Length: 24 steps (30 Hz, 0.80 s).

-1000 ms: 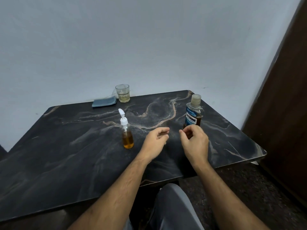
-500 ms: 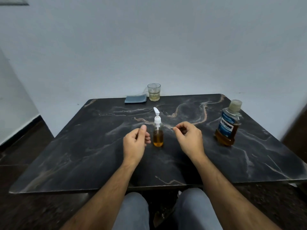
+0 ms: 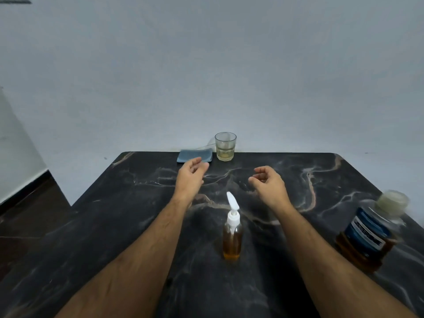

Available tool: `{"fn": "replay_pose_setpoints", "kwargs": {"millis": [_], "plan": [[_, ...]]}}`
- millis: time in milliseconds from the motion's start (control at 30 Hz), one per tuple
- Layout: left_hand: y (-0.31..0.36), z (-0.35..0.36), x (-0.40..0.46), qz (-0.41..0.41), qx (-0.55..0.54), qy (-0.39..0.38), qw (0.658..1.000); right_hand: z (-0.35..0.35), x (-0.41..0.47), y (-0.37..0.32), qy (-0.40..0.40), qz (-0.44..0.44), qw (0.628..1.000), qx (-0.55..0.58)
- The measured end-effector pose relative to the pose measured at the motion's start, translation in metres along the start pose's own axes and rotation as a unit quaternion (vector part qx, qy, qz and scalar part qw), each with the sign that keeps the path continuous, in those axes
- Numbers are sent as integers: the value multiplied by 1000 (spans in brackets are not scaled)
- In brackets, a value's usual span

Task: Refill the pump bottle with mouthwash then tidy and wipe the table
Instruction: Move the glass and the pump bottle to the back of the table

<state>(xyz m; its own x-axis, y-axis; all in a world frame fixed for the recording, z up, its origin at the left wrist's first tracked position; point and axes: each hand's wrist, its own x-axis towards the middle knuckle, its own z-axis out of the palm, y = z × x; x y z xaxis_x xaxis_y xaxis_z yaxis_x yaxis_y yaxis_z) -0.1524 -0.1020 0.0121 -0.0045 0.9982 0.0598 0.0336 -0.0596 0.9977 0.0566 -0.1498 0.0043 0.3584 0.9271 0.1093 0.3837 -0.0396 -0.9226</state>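
Observation:
A small clear pump bottle with a white pump stands upright near the middle of the black marble table, about half full of amber liquid. The mouthwash bottle, blue label and pale cap, stands at the right, blurred. A folded blue cloth lies at the table's far edge, next to a glass holding a little pale liquid. My left hand reaches past the pump bottle, fingers apart, just short of the cloth. My right hand hovers beyond the pump bottle, fingers loosely curled, holding nothing.
A pale wall stands right behind the table's far edge. Dark floor shows at the left. The table's rounded far corners are in view at left and right.
Both hands have moved away from me, past the pump bottle toward the far edge. The view has swung left and closer, so the pump bottle and mouthwash bottle now sit nearer to me.

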Motion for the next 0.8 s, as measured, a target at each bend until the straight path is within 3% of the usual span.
{"fn": "replay_pose_setpoints", "kwargs": {"millis": [400, 800], "plan": [[-30, 55, 148, -24, 47, -74, 996, 58, 155, 6, -83, 30, 994, 65], [-42, 78, 171, 50, 56, -59, 995, 74, 158, 5, -117, 10, 979, 166]]}}
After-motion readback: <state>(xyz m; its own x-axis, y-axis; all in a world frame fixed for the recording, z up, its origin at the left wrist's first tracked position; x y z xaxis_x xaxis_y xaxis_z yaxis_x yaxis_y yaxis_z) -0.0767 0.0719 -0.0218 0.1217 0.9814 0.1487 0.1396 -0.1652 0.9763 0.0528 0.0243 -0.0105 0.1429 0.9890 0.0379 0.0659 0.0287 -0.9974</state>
